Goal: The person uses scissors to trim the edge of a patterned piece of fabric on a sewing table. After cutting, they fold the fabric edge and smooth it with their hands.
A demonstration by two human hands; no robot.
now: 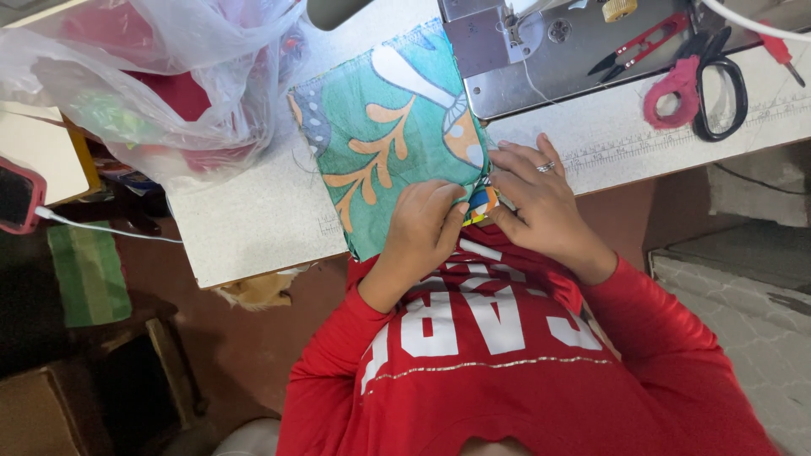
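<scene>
A green fabric piece (380,135) with orange and white patterns lies on the white sewing table (253,228), its far edge under the sewing machine (541,51). My left hand (427,224) rests on the fabric's near edge and pinches a small multicoloured corner (482,203). Opposite it, my right hand (541,198), wearing a ring, pinches the same corner from the right side. Red sleeves cover both arms.
Pink-handled scissors (697,84) and small red thread snips (642,38) lie at the back right. A clear plastic bag (160,84) of red and green cloth sits at the left. A phone (17,198) on a white cable lies far left.
</scene>
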